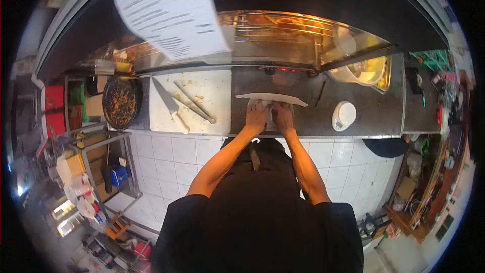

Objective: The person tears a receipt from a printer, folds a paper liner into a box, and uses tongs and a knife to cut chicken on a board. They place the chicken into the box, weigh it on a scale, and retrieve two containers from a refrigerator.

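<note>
On the dark counter (313, 121), straight in front of me, lies a pale sheet or wrapper (273, 97) with its far edge raised. My left hand (257, 116) rests on its left part, and my right hand (282, 116) is on its right part. Both hands are close together, fingers pointing away from me. Whether the fingers pinch the sheet is too small to tell. To the left is a white cutting board (212, 91) with crumbs, a knife (166, 97) and metal tongs (194, 102). A white round scale (345, 115) stands to the right.
A round dark pan (122, 102) with browned food stands at the far left. Behind the counter is a lit glass case (283, 25) with food. A printed paper (174, 15) hangs at upper left. Bowls (364, 73) stand at back right, with a thin dark stick (320, 94) nearby.
</note>
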`<state>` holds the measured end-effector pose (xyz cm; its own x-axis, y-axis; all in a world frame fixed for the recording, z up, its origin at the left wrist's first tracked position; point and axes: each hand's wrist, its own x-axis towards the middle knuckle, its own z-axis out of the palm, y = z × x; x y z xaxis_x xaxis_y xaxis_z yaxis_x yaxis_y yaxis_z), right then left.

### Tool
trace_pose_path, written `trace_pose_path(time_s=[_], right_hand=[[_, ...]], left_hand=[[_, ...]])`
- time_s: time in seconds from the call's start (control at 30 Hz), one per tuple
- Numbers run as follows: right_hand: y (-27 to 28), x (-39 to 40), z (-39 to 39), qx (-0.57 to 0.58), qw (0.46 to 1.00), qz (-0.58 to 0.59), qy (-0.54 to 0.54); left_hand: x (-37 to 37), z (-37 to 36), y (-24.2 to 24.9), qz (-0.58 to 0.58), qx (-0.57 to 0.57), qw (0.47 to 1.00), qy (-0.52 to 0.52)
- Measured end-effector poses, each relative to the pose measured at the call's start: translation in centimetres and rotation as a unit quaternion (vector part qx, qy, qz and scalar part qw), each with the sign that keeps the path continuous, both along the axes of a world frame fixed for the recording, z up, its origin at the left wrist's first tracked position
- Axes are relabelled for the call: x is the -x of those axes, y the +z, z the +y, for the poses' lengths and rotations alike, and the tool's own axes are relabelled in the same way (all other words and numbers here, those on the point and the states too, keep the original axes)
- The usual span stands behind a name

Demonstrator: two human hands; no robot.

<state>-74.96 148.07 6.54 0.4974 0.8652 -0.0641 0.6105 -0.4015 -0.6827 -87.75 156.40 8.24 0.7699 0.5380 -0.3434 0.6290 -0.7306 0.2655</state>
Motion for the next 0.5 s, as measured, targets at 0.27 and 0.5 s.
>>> trace_pose_path(time_s=[0.27, 0.5], right_hand=[[3.4, 1.1, 0.1, 0.193, 0.972, -0.127, 0.037], [-2.8, 0.6, -2.0, 0.155, 0.939, -0.271, 0.143]], left_hand=[[0.0, -0.2, 1.3, -0.036, -0.008, 0.999, 0.018], [-0.5, -0.4, 0.7, 0.039, 0.014, 0.999, 0.017]])
